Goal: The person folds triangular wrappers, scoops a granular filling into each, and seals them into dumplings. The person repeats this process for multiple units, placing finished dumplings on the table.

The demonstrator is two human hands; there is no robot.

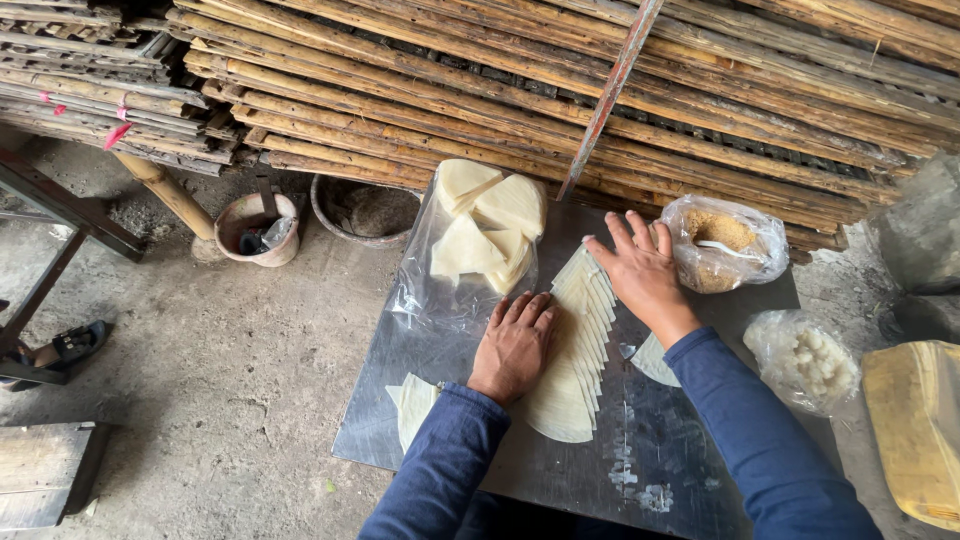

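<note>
A fanned row of pale, wedge-shaped dough sheets (578,350) lies on a grey metal board (640,470). My left hand (515,345) rests flat on the row's left side, fingers together. My right hand (642,272) presses flat on the row's far right end, fingers spread. Both arms wear blue sleeves. Neither hand grips anything. A clear plastic bag (470,250) holding more stacked wedge sheets lies just beyond my left hand.
A bag of brown crumbs (722,240) with a white spoon and a bag of white lumps (805,360) sit at right. Loose sheets (412,405) lie near my left sleeve. Bamboo slats (600,90) stack behind; clay pots (255,225), a yellow sack (915,425), and a sandalled foot (70,345) surround.
</note>
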